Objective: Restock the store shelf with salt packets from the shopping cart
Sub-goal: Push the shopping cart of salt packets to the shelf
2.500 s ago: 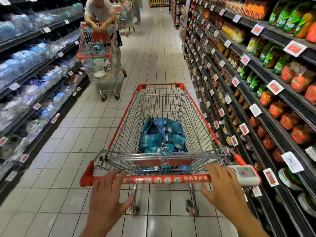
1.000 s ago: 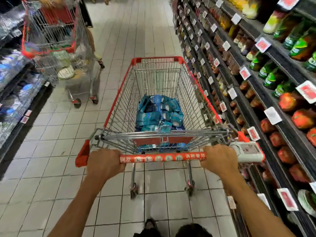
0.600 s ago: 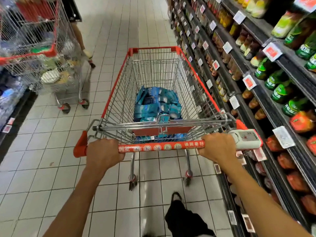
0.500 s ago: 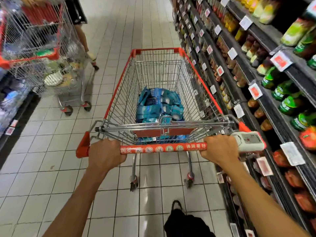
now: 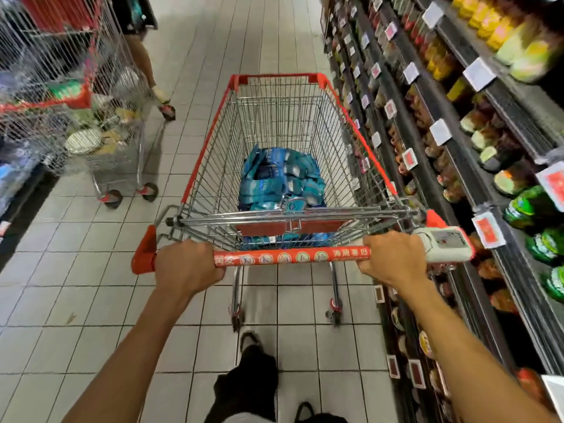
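A wire shopping cart (image 5: 213,123) with red trim stands in front of me in a tiled aisle. A heap of blue-green salt packets (image 5: 279,178) lies at the bottom of its basket. My left hand (image 5: 187,265) is wrapped around the left end of the red cart handle (image 5: 290,257). My right hand (image 5: 393,257) grips the right end of that handle, beside a white coin-lock box (image 5: 445,247). Both arms are stretched forward.
Dark store shelves (image 5: 457,154) of bottles, jars and price tags run close along the cart's right side. On the left a second, loaded cart (image 5: 76,96) stands by another shelf, with a person's leg (image 5: 143,62) behind it. White floor tiles (image 5: 244,35) stretch ahead.
Both hands closed on the handle and I have walked the cart forward down the aisle. The other cart, once far ahead, is now level with me on the left.
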Demonstrator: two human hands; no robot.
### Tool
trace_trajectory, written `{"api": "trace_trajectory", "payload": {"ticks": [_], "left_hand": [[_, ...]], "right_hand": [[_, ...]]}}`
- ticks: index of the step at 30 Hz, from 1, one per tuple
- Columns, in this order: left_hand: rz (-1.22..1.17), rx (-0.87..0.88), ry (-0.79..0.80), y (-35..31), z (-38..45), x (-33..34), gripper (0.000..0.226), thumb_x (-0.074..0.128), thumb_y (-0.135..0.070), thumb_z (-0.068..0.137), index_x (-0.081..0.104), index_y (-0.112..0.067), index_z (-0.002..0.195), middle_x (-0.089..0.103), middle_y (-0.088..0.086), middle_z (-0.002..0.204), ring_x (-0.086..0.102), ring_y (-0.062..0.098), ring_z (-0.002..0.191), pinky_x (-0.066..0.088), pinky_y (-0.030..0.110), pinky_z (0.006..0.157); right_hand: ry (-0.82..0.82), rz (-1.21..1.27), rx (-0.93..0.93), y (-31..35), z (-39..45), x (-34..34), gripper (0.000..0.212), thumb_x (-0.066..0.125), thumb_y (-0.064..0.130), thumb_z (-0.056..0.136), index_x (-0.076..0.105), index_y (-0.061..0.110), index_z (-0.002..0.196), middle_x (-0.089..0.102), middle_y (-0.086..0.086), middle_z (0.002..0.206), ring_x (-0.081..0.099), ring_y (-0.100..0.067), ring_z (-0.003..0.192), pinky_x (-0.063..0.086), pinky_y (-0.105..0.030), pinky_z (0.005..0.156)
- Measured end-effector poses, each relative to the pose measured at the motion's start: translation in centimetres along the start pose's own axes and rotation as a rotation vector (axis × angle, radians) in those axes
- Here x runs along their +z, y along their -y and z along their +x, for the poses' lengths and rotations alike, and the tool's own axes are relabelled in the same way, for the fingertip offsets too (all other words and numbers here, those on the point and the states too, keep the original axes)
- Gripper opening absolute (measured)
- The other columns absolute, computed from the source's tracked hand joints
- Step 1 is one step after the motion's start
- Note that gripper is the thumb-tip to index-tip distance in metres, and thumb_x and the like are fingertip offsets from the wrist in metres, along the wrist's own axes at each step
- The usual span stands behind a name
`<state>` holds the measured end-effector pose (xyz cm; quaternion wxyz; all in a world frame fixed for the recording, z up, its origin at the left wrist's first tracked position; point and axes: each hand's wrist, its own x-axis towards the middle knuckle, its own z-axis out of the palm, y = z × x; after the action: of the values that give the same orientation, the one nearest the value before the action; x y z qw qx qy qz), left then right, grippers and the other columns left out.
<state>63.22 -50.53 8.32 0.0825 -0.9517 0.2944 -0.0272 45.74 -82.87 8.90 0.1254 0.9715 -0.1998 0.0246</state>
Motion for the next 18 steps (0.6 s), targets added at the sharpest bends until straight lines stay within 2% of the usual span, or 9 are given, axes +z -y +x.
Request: {"api": "trace_trajectory", "payload": {"ticks": [3,6,10,14,18], "left_hand": [[0.021,0.019,-0.010,1.0,4.4,0.4,0.042,0.068,-0.051,0.060,0.038,-0.024,0.048,0.022,-0.013,0.040,0.034,0.015,0.034,0.030,0.018,0.047],[0.051,0.030,0.042,2.6,9.6,0.7,0.035,0.057,-0.058,0.066,0.050,-0.025,0.058,0.037,-0.011,0.046,0.048,0.015,0.043,0.034,0.021,0.050],[0.039,0.024,0.061,4.5,15.9,0.5,0.031,0.054,-0.057,0.070,0.049,-0.027,0.063,0.042,-0.010,0.051,0.049,0.013,0.049,0.035,0.023,0.051],[0.034,0.036,0.072,6.4,22.5,0.5,0.034,0.057,-0.055,0.072,0.043,-0.027,0.058,0.040,-0.011,0.049,0.047,0.010,0.046,0.034,0.022,0.050],[0.032,0.038,0.086,7.5,29.3,0.9,0.039,0.060,-0.055,0.072,0.039,-0.027,0.055,0.040,-0.011,0.047,0.043,0.007,0.043,0.033,0.021,0.049]], "right_hand": [[-0.015,0.012,-0.004,0.2,4.3,0.7,0.029,0.073,0.049,0.044,0.056,0.025,0.045,0.048,0.006,0.037,0.050,-0.018,0.032,0.021,-0.019,0.048],[0.009,0.000,0.023,1.0,9.1,1.2,0.025,0.056,0.053,0.049,0.062,0.028,0.048,0.053,0.005,0.040,0.056,-0.020,0.036,0.024,-0.021,0.047],[0.011,0.018,0.046,1.8,15.1,2.0,0.033,0.073,0.051,0.049,0.058,0.022,0.048,0.055,0.002,0.042,0.057,-0.024,0.037,0.026,-0.022,0.046],[0.032,0.028,0.070,2.6,21.6,1.7,0.047,0.078,0.046,0.045,0.036,0.026,0.045,0.048,0.004,0.036,0.051,-0.019,0.032,0.019,-0.019,0.048],[0.116,-0.038,0.050,2.4,28.5,2.3,0.034,0.069,0.051,0.055,0.049,0.024,0.048,0.054,0.005,0.042,0.057,-0.018,0.040,0.025,-0.022,0.049]]}}
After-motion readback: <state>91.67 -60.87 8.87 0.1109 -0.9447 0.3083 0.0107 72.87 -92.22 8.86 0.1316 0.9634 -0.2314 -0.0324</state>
